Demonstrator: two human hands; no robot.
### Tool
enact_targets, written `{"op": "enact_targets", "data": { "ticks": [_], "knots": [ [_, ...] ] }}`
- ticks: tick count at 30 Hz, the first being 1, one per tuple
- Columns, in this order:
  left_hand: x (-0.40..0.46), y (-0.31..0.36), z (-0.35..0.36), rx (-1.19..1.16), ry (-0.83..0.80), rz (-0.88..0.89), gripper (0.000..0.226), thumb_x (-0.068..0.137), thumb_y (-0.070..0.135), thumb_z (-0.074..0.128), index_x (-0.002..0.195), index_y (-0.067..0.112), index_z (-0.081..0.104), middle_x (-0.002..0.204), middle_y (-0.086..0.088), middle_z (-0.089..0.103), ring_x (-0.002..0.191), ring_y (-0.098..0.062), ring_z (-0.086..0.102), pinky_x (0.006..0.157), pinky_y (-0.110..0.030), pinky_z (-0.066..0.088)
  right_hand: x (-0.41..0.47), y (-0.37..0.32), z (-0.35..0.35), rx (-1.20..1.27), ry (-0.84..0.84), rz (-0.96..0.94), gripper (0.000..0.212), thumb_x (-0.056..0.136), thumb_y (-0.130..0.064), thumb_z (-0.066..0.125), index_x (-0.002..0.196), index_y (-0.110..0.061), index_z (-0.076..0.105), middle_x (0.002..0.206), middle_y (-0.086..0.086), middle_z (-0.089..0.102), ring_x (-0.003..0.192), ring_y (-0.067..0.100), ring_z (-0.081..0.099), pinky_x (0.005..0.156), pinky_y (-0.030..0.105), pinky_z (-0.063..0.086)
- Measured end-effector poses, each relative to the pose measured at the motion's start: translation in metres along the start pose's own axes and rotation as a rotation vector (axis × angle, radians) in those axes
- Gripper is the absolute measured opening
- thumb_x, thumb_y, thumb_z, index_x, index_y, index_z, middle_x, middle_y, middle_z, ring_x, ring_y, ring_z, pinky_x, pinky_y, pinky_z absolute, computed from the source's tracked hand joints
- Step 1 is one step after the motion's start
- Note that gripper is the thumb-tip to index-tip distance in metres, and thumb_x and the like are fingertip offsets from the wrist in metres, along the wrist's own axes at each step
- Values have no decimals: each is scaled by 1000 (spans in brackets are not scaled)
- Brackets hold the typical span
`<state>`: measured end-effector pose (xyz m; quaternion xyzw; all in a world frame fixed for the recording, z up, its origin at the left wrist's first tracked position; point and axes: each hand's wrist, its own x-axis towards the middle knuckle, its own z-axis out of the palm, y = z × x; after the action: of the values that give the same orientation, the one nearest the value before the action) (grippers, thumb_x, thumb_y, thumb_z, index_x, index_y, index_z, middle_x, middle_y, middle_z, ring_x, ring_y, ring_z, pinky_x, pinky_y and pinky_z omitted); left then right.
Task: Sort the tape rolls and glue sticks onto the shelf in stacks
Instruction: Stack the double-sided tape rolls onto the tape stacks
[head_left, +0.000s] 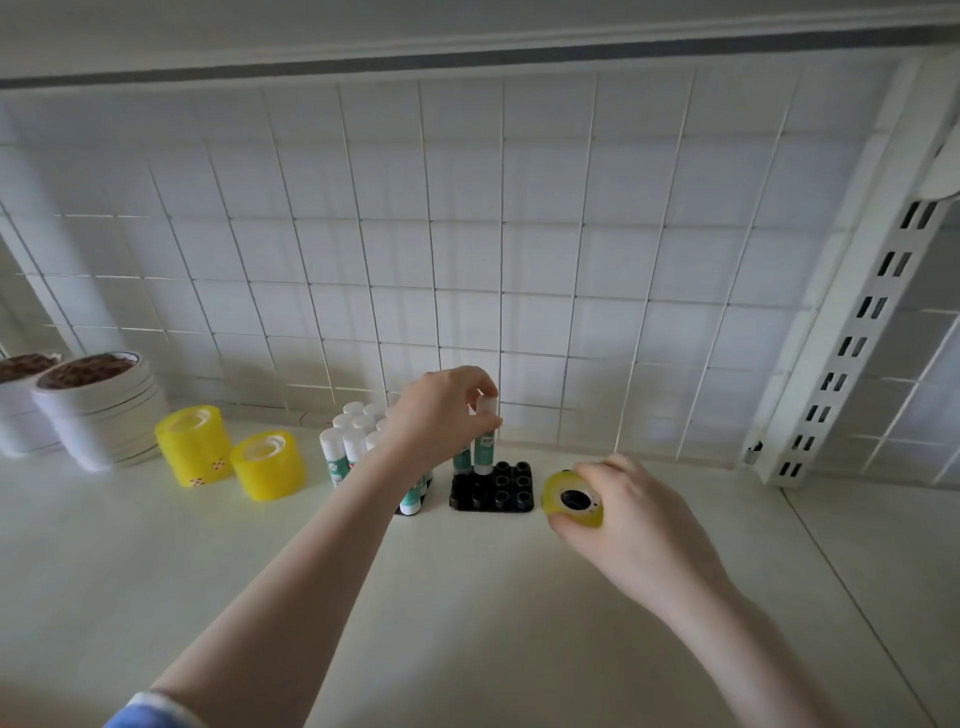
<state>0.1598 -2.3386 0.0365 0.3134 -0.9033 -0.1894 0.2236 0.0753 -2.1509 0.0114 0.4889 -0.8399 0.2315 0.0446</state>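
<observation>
- Glue stick (484, 441), white cap, teal-and-white label: standing upright at the back left corner of a black socket tray (492, 488); a second teal stick (460, 460) is standing just beside it on the left, mostly hidden by the hand.
- Left hand (439, 415): reaching in from the lower left, fingertips and thumb pinching the white cap of that glue stick.
- Black socket tray: rectangular, with rows of round holes, most of them showing dark and unfilled; lying on the shelf between the two hands.
- Glue stick cluster (353, 431): white-capped sticks with teal labels standing packed together left of the tray, partly covered by the left wrist.
- Yellow tape roll (573, 500): translucent, dark core facing the camera; the right hand (634, 519) is curling its fingers round it, just right of the tray.
- Yellow tape stacks: a taller one (193, 446) and a shorter one (267, 465) standing side by side, left of the glue sticks.
- White tape stacks (98, 410): wide rolls with brown cores, piled at the far left; a further pile is being cut off by the frame edge.
- Shelf surface (467, 597): flat, pale cream.
- Back panel (519, 249): white wire grid running along the rear of the shelf.
- Slotted white upright (852, 338): standing at the right.
- Blue sleeve edge (150, 714): showing at the bottom left.
</observation>
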Motion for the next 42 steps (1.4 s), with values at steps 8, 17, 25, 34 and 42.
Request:
{"op": "enact_targets", "data": {
  "ticks": [8, 17, 25, 34, 42],
  "knots": [
    [-1, 2, -3, -2, 2, 11, 24, 78, 27, 68, 100, 22, 62, 92, 10, 62, 87, -14, 58, 77, -32, 49, -2, 1, -1, -6, -4, 2, 39, 86, -51, 53, 116, -27, 57, 112, -9, 50, 98, 16, 54, 75, 24, 42],
    [2, 1, 0, 46, 0, -17, 20, 78, 27, 65, 97, 23, 61, 87, 10, 63, 82, -15, 58, 68, -28, 46, -2, 4, 0, 16, -10, 5, 40, 86, -49, 54, 121, -28, 54, 115, -10, 49, 101, 15, 53, 76, 23, 40],
    [7, 3, -2, 64, -47, -17, 17, 78, 19, 65, 95, 17, 66, 84, 7, 61, 81, -15, 58, 68, -28, 47, -2, 5, 1, 25, -27, 16, 42, 87, -47, 54, 124, -27, 53, 120, -10, 48, 105, 15, 52, 78, 24, 40],
    [10, 7, -7, 118, -127, 14, 24, 74, 20, 70, 97, 16, 65, 83, 7, 56, 79, -13, 51, 54, -14, 34, -5, 8, 0, 20, -15, 11, 41, 87, -47, 54, 122, -25, 54, 117, -8, 49, 101, 16, 53, 75, 23, 40],
    [9, 8, -7, 112, -155, 36, 22, 79, 14, 60, 101, 14, 62, 94, 1, 63, 86, -17, 56, 65, -23, 43, -9, 12, -5, 32, 25, 15, 40, 86, -48, 55, 118, -25, 56, 112, -8, 50, 98, 15, 54, 78, 24, 44]
  ]
}}
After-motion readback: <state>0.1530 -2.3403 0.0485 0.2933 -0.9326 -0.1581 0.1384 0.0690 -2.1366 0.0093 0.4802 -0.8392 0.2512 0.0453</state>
